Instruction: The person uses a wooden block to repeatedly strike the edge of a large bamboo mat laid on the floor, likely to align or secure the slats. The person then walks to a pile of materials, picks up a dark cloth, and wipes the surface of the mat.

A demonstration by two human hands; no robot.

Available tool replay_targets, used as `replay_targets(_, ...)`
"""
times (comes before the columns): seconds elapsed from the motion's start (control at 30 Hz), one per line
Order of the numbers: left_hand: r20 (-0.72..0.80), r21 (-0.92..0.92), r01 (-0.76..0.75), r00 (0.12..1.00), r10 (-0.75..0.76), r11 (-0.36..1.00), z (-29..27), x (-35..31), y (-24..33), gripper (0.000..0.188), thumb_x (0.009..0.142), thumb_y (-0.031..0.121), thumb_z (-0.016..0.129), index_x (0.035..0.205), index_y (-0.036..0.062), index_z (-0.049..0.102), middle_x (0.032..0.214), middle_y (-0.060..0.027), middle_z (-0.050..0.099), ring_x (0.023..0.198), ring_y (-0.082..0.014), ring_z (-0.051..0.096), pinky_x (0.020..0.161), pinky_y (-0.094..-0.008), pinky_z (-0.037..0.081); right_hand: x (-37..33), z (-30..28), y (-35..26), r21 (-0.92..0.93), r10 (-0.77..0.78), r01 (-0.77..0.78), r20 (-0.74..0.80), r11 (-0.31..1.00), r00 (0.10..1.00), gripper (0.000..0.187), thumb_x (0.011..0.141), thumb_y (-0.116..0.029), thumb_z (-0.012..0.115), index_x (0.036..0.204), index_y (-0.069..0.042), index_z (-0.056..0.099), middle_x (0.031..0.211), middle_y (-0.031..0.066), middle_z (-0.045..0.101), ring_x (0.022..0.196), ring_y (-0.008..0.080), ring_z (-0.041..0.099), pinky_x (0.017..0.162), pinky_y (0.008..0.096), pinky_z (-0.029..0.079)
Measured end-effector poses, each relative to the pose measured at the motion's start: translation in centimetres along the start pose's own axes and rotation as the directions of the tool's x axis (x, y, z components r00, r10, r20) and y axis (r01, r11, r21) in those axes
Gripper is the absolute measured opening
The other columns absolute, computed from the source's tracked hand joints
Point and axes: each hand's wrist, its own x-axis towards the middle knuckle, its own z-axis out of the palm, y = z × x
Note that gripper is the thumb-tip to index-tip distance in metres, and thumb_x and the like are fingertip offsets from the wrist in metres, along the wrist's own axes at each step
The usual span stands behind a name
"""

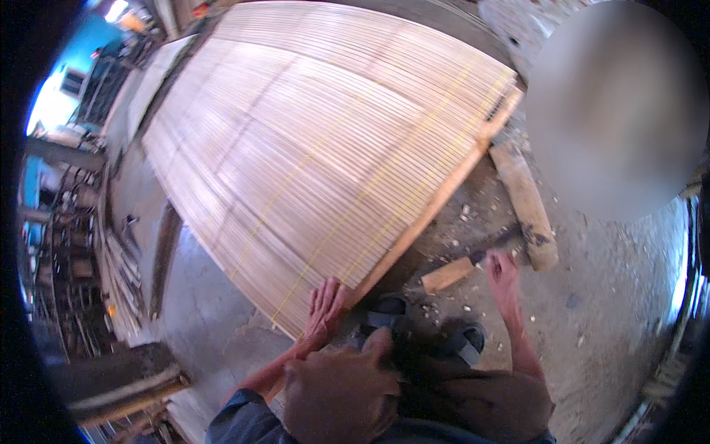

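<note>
A large panel of thin, pale wooden slats (296,148), crossed by yellow lines, fills the middle of the view. On its near corner rests my left hand (323,314), fingers stretched out and palm down, holding nothing that I see. My right hand (503,277) is off the panel's right side, its fingers curled together. What those fingers hold, if anything, is too small to make out. Just left of them is a short wooden block (447,275) with a dark piece at its end. Whether the right hand touches that dark piece, I cannot tell.
A thick wooden post (526,207) lies right of the panel, with pale chips scattered over the concrete floor (584,296). My sandalled feet (467,342) stand at the near corner. Long strips of wood (118,274) and cluttered racks line the left. A blurred oval covers the upper right.
</note>
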Motion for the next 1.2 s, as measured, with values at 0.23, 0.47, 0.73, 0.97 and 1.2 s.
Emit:
replay_targets(0.23, -0.007, -0.058, -0.072, 0.997, 0.072, 0.996, -0.1, -1.2, -0.7, 0.061, 0.097, 0.031, 0.046, 0.151, 0.0141, 0.023, 0.158, -0.0166, 0.014, 0.146, -0.0377, 0.013, 0.115, -0.0569, 0.012, -4.7, 4.1, -1.3, 0.012, -0.016, 0.016, 0.018, 1.000, 1.000, 0.015, 0.093, -0.015, 0.059, 0.097, -0.001, 0.064, 0.081, 0.0140, 0.062, 0.067, 0.0240, 0.061, 0.061, 0.0349, 0.048)
replay_targets(0.47, -0.052, -0.110, -0.116, 0.992, 0.111, 0.987, -1.1, -3.4, 0.0, 0.070, 0.094, 0.041, 0.049, 0.152, 0.0123, 0.021, 0.157, -0.0182, 0.016, 0.146, -0.0390, 0.013, 0.115, -0.0574, 0.010, -4.2, 4.7, -2.9, 0.007, -0.021, 0.021, 0.022, 1.000, 1.000, 0.015, 0.092, -0.015, 0.059, 0.094, -0.001, 0.064, 0.080, 0.0130, 0.063, 0.068, 0.0234, 0.062, 0.061, 0.0354, 0.048)
replay_targets(0.73, -0.058, -0.110, -0.107, 0.993, 0.101, 0.988, 2.1, -2.7, 0.9, 0.077, 0.088, 0.055, 0.049, 0.150, 0.0128, 0.029, 0.155, -0.0207, 0.020, 0.145, -0.0397, 0.016, 0.114, -0.0575, 0.009, -4.8, 5.5, -1.4, 0.070, 0.033, -0.028, -0.064, 0.997, 0.997, 0.013, 0.091, -0.014, 0.061, 0.095, -0.001, 0.063, 0.077, 0.0177, 0.060, 0.068, 0.0299, 0.063, 0.059, 0.0378, 0.049)
replay_targets(0.97, -0.080, 0.075, -0.108, 0.990, 0.114, 0.991, 3.0, -4.6, -2.0, 0.077, 0.088, 0.057, 0.049, 0.149, 0.0136, 0.031, 0.155, -0.0201, 0.022, 0.143, -0.0425, 0.019, 0.112, -0.0600, 0.012, -4.7, 4.6, -0.5, 0.093, 0.023, -0.012, -0.116, 0.996, 0.993, 0.006, 0.088, -0.008, 0.062, 0.090, -0.003, 0.060, 0.079, 0.0175, 0.062, 0.070, 0.0347, 0.063, 0.060, 0.0420, 0.049)
replay_targets(1.2, -0.103, 0.049, -0.169, 0.979, 0.173, 0.984, 4.0, -4.1, -3.3, 0.072, 0.089, 0.053, 0.050, 0.149, 0.0168, 0.033, 0.154, -0.0200, 0.025, 0.142, -0.0424, 0.023, 0.112, -0.0608, 0.013, -5.2, 5.6, 0.0, 0.134, 0.001, 0.027, -0.205, 0.991, 0.979, 0.006, 0.087, -0.007, 0.062, 0.090, -0.003, 0.059, 0.075, 0.0158, 0.061, 0.065, 0.0352, 0.062, 0.059, 0.0396, 0.050)
